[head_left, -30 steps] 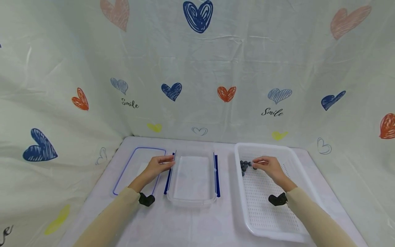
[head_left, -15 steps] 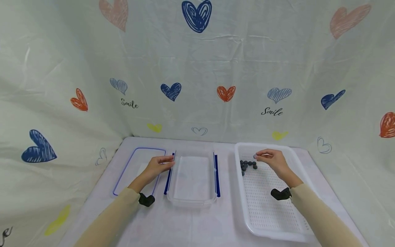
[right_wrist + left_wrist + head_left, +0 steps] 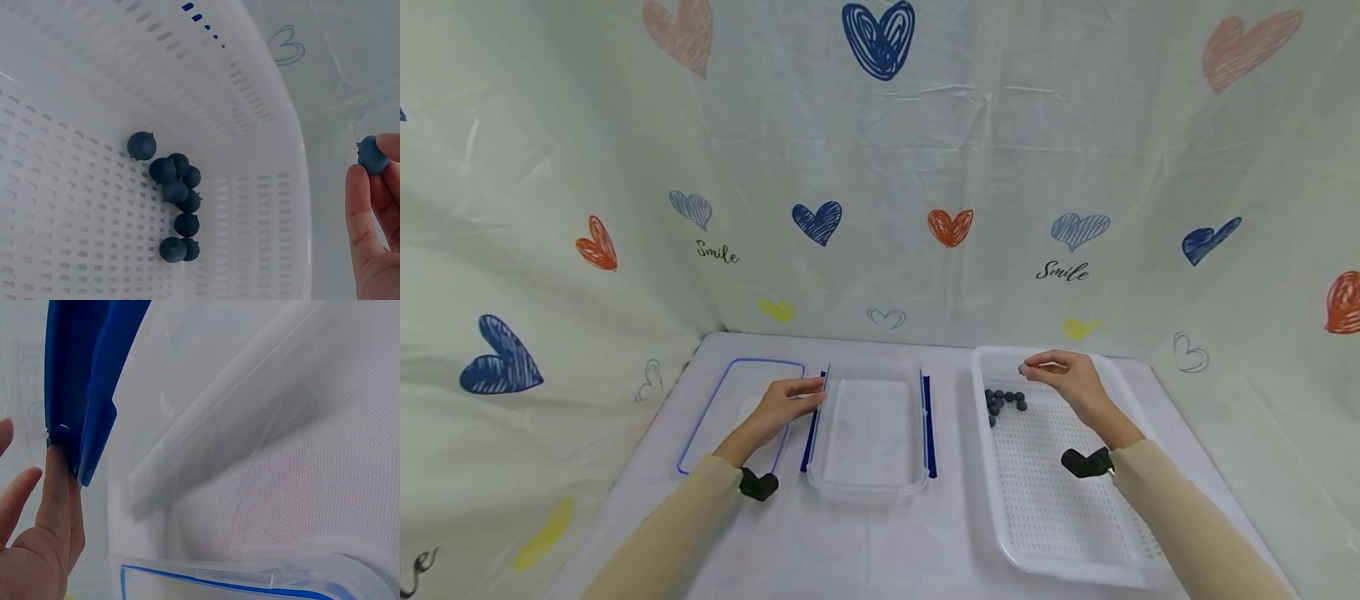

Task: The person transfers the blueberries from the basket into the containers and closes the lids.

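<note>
We see a dusky blue blueberry (image 3: 373,155), matte and nearly round, its jagged crown pointing left in the right wrist view; so round a form leaves us unable to tell a long axis. The right hand (image 3: 1078,385) pinches it between thumb and fingertips, against the far end of the white basket (image 3: 1052,517) in the head view, where loose berries (image 3: 175,192) cluster. Our left hand (image 3: 777,410), fingers extended and apart, touches the clear container's (image 3: 868,433) blue side flap (image 3: 70,362).
</note>
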The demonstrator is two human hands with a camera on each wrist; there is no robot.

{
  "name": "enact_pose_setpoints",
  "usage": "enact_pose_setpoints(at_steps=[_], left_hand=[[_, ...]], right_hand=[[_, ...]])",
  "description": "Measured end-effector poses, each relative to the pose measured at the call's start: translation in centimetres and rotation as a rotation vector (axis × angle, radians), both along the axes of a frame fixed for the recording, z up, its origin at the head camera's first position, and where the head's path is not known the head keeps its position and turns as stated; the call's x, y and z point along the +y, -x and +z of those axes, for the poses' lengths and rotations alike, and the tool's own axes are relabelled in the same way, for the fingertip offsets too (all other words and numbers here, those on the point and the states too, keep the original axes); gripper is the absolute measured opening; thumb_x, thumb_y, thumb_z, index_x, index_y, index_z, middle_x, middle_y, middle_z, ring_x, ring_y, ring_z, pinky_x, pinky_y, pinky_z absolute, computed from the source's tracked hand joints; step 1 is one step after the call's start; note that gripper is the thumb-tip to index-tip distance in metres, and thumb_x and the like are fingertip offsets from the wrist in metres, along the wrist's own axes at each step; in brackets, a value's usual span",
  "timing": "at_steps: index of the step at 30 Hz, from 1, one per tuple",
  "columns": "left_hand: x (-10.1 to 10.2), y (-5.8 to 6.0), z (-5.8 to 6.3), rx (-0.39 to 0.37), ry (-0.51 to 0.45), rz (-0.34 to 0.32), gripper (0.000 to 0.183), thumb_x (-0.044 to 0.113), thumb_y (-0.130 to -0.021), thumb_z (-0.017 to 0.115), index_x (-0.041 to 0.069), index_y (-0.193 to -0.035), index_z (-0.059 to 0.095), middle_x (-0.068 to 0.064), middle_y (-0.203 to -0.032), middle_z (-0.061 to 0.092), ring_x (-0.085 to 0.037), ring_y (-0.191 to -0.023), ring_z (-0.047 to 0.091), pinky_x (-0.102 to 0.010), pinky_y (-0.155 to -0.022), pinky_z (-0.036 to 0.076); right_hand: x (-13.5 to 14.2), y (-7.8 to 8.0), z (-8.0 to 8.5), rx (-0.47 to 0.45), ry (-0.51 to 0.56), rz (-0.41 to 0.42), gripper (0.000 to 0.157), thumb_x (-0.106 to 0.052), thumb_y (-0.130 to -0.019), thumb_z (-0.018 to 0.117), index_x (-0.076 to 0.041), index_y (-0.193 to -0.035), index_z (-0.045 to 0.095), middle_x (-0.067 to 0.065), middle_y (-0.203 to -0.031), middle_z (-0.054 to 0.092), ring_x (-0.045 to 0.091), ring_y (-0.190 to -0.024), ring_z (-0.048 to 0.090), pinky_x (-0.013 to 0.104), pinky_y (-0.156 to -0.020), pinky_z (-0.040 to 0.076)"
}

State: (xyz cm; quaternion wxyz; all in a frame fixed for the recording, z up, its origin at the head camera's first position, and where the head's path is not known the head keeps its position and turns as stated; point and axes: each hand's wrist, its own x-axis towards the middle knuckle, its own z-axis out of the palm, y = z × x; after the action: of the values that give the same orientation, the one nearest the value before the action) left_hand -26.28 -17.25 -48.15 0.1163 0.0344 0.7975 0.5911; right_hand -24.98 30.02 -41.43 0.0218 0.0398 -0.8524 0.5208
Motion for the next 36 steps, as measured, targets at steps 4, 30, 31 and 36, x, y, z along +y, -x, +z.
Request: enact_pose_setpoints(at_steps=[4,30,31,36], left_hand=[[0.1,0.0,0.0,0.005,-0.001,0.009,0.055,0.030,-0.081,0.071,0.004,-0.127,0.055,-0.013,-0.127,0.055,-0.022,-0.107,0.058,-0.031,-0.087,0.048],[0.2,0.0,0.2,0.007,0.010,0.023,0.047,0.020,-0.084,0.068,0.003,-0.126,0.055,-0.012,-0.123,0.057,-0.021,-0.104,0.060,-0.031,-0.085,0.049],[0.2,0.0,0.2,0.008,0.008,0.021,0.046,0.020,-0.084,0.068,0.003,-0.126,0.055,-0.013,-0.123,0.057,-0.021,-0.104,0.060,-0.031,-0.085,0.049],[0.1,-0.1,0.4,0.004,-0.045,-0.010,0.050,0.017,-0.084,0.068,-0.001,-0.127,0.052,-0.017,-0.126,0.054,-0.022,-0.105,0.059,-0.030,-0.085,0.049]], right_hand=[[-0.4,0.0,0.6,0.002,0.003,0.006,0.040,-0.028,-0.080,0.072,0.001,-0.106,0.064,0.006,-0.099,0.067,0.009,-0.087,0.063,0.026,-0.079,0.048],[-5.9,2.1,3.0,0.020,0.130,0.122,0.036,-0.020,-0.078,0.074,0.003,-0.105,0.065,0.016,-0.106,0.063,0.016,-0.087,0.065,0.030,-0.081,0.051],[-6.1,2.2,3.0,0.020,0.126,0.127,0.036,-0.020,-0.078,0.074,0.003,-0.104,0.065,0.016,-0.106,0.063,0.016,-0.087,0.065,0.031,-0.081,0.051],[-7.6,2.6,3.2,0.012,0.117,0.143,0.035,-0.022,-0.077,0.075,0.001,-0.102,0.066,0.014,-0.104,0.064,0.018,-0.086,0.065,0.037,-0.085,0.049]])
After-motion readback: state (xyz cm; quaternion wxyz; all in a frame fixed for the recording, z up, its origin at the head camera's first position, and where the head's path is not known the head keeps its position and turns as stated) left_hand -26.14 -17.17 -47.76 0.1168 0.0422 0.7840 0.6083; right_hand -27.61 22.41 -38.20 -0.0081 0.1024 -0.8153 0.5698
